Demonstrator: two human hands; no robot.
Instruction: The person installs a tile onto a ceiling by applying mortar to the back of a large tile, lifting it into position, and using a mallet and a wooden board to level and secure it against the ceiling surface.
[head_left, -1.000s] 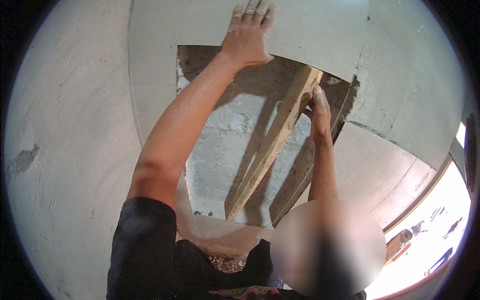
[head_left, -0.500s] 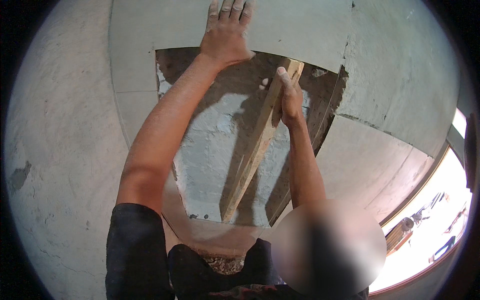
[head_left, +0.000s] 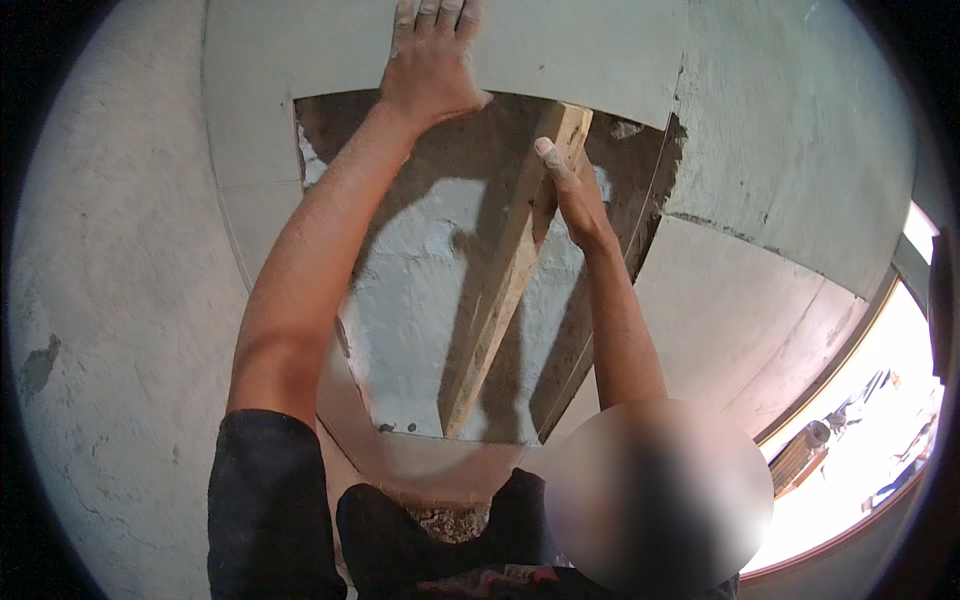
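The left hand [head_left: 432, 72] lies open, fingers slightly spread, on the grey panel [head_left: 580, 45] above a rough bare patch [head_left: 405, 295]. Apart from it, the right hand [head_left: 580, 205] is clamped on the wooden post [head_left: 505, 275] near its upper end; the post slants across the patch, top at the panel's lower edge.

Your left hand [head_left: 432, 78] rests on the panel [head_left: 580, 50] above the opening [head_left: 400, 290]; your right hand [head_left: 580, 200], on the timber [head_left: 512, 250] spanning it.
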